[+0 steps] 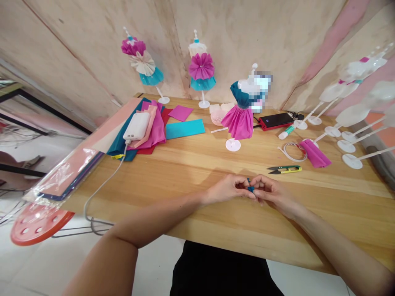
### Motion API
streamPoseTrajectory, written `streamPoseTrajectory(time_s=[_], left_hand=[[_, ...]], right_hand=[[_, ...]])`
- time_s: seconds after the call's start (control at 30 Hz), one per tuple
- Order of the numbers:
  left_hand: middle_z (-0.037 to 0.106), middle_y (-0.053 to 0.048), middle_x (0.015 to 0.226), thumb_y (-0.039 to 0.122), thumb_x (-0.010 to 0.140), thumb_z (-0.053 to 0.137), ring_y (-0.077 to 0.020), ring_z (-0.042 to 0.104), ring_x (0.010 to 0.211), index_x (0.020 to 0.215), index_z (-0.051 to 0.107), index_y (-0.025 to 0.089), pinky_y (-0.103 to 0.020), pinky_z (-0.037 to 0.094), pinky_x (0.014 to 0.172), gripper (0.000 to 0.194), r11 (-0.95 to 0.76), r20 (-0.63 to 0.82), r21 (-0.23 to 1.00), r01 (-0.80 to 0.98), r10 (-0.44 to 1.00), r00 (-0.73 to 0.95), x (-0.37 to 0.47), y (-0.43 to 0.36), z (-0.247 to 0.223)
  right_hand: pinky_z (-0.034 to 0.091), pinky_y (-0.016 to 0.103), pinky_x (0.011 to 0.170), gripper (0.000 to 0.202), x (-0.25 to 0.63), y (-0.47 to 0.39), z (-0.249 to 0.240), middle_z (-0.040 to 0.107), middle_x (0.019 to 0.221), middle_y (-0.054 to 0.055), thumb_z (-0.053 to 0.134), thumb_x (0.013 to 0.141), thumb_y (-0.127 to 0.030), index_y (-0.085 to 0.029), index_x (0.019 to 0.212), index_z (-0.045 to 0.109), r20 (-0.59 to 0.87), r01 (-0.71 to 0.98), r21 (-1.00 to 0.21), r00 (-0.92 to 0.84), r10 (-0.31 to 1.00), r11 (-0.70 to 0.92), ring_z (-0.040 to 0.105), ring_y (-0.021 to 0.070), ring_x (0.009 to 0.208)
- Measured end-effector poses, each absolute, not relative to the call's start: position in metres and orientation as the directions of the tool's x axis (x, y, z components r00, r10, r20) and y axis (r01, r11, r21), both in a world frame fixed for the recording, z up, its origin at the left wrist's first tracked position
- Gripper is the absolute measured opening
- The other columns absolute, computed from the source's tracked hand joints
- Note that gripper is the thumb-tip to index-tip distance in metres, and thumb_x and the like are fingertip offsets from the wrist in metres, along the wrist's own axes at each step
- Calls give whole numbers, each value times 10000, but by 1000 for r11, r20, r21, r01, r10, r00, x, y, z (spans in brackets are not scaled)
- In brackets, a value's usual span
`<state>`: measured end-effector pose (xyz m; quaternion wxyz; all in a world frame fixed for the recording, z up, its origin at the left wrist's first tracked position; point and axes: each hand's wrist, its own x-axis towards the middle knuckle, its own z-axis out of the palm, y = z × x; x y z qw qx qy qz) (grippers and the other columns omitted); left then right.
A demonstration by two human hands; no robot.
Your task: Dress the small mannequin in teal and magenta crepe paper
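Note:
A small dark teal piece of paper (251,189) is pinched between my two hands, low over the wooden table near its front edge. My left hand (232,188) holds it from the left, thumb and fingers pressed together. From the right, my right hand (271,192) grips it in the same way, the fingertips of both hands almost touching. Beyond the hands stands a small white dress form wearing a teal top and a magenta skirt (238,122). Yellow-and-green thread snips (284,169) lie to the right, behind my right hand.
Two decorated dress forms (202,66) (146,68) stand at the back; several bare white ones (352,160) are at right. Coloured paper (185,128), a white power bank (136,126) with cable, a black-red power bank (276,121), a glue stick (286,132) and folded magenta paper (315,154) lie about.

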<state>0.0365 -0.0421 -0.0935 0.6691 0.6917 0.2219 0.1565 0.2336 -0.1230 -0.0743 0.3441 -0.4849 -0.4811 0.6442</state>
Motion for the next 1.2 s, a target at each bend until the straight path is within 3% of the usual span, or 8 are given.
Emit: streamPoseTrajectory(time_s=[0.17, 0.33, 0.6, 0.83, 1.03, 1.2], left_hand=[[519, 48, 636, 527, 723, 701, -70, 420, 608, 691, 576, 146, -207, 308, 578, 402, -157, -67, 969, 189, 570, 819, 35, -44, -92], [520, 46, 650, 532, 717, 703, -71, 415, 613, 681, 550, 150, -211, 308, 580, 413, -143, -62, 973, 183, 600, 797, 36, -47, -91], [467, 48, 634, 537, 662, 744, -72, 388, 613, 629, 460, 155, -215, 294, 574, 477, -94, -64, 980, 176, 688, 723, 39, -51, -90], [359, 66, 587, 585, 664, 724, -63, 314, 581, 594, 361, 160, -223, 236, 540, 563, -172, -51, 957, 233, 692, 720, 37, -52, -87], [531, 25, 731, 520, 738, 697, -88, 475, 677, 720, 492, 162, -224, 375, 631, 413, -192, 25, 971, 139, 667, 745, 38, -53, -90], [588, 1, 843, 445, 725, 742, -113, 554, 791, 846, 525, 175, -248, 444, 756, 366, -245, 138, 968, 44, 674, 726, 40, -58, -88]], right_hand=[[483, 287, 676, 236, 239, -123, -76, 620, 830, 8, 659, 855, -392, -187, 953, 591, -272, 70, -962, -308, 912, -263, 579, 120, 698], [482, 289, 702, 199, 240, -125, -80, 616, 872, 17, 656, 865, -358, -189, 959, 611, -257, 28, -965, -326, 910, -262, 590, 127, 740], [500, 321, 719, 335, 239, -125, -84, 646, 995, 53, 638, 884, -326, -243, 1206, 598, -240, -24, -965, -315, 918, -261, 606, 146, 765], [477, 309, 717, 208, 241, -128, -80, 615, 911, 35, 629, 892, -323, -207, 1063, 648, -268, -47, -951, -367, 891, -305, 600, 143, 768], [437, 263, 650, 150, 233, -129, -76, 561, 812, -9, 656, 875, -323, -200, 925, 585, -252, -115, -949, -276, 927, -293, 545, 105, 687], [413, 245, 625, 191, 224, -129, -75, 542, 766, -25, 643, 883, -358, -197, 874, 540, -206, -45, -976, -126, 970, -213, 516, 93, 657]])
